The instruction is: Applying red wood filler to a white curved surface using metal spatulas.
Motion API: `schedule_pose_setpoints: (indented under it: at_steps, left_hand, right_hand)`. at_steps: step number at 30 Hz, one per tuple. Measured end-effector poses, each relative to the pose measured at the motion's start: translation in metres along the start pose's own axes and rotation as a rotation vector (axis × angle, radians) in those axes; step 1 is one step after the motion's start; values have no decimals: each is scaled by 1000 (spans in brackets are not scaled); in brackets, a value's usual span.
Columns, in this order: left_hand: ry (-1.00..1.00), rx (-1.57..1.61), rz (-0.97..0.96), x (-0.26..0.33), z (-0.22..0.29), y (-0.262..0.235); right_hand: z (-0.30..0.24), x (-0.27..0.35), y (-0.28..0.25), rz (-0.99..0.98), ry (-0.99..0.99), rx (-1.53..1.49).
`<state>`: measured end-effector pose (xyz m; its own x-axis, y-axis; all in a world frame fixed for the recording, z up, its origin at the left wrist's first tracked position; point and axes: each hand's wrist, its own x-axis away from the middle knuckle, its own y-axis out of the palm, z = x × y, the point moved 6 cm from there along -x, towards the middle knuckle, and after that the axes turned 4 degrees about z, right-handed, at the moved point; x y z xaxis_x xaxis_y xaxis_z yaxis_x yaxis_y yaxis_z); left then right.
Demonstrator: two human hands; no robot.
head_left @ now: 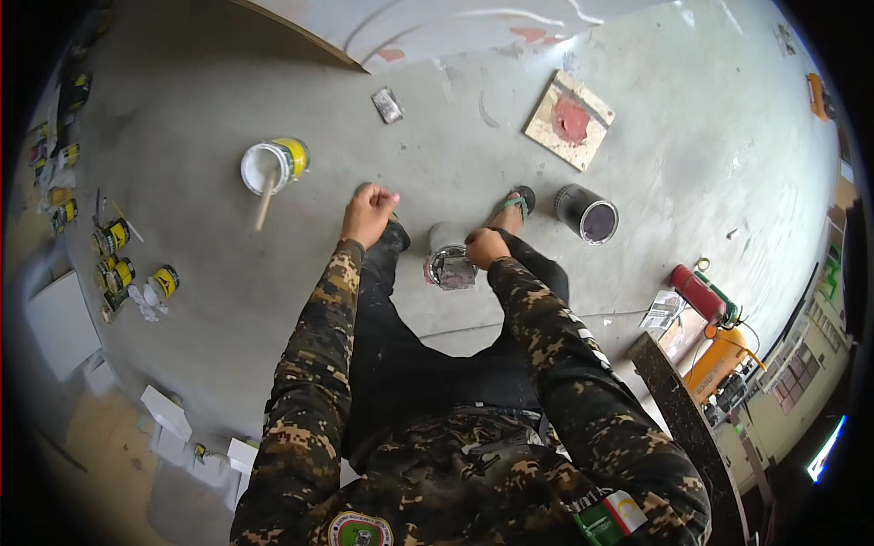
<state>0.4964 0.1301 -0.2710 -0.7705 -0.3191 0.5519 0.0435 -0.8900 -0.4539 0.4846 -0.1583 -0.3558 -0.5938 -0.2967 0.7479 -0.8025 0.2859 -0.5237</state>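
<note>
Person stands bent over the concrete floor (228, 300), camouflage sleeves reaching down from the lower edge, dark trousers and sandalled feet below.

Right hand (486, 247): closed in a fist on the rim of a small metal tin (450, 264) that sits on the floor between the feet, just inside the right sandal (515, 202). Knuckles up, wrist slightly bent, forearm dropping steeply from the elbow. Whether the fingers pinch a lid or a tool against the rim I cannot tell; the fist covers it. The tin's top looks silvery and smeared.

Left hand (368, 214): loosely curled, fingertips gathered, holding nothing that I can make out. It hovers above the left foot, clear of the tin, arm nearly straight.

Judgement on the work at the tin: it seems best done with the tin kept flat on the floor and pressure kept straight down on the rim, so it does not tip or skid toward the sandal. The free hand would steady the tin's wall better than it serves hanging in the air.

Further out: an open dark can (587, 215) stands right of the right foot, well apart from the tin. To the left, an open yellow paint can (274, 164) of white paint with a stick (265, 202) leaning out. Beyond, a small flat metal piece (388, 105) and a square board (570, 119) smeared red. Small yellow cans (114, 235) cluster at the far left edge of the floor.
</note>
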Motion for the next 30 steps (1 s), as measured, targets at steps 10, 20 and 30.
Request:
schedule_pose_setpoints:
  at_steps: [10,20,30]
  left_hand:
    - [-119,92,-165,-30,-61,66]
    - [29,-46,-129,-42,-25,44]
    - [81,-120,-157,-45,-15,53]
  right_hand:
    - [15,15,125,-149,-382,578]
    - [24,14,167,150,-676,627]
    - [50,6,174,-221,-402,385]
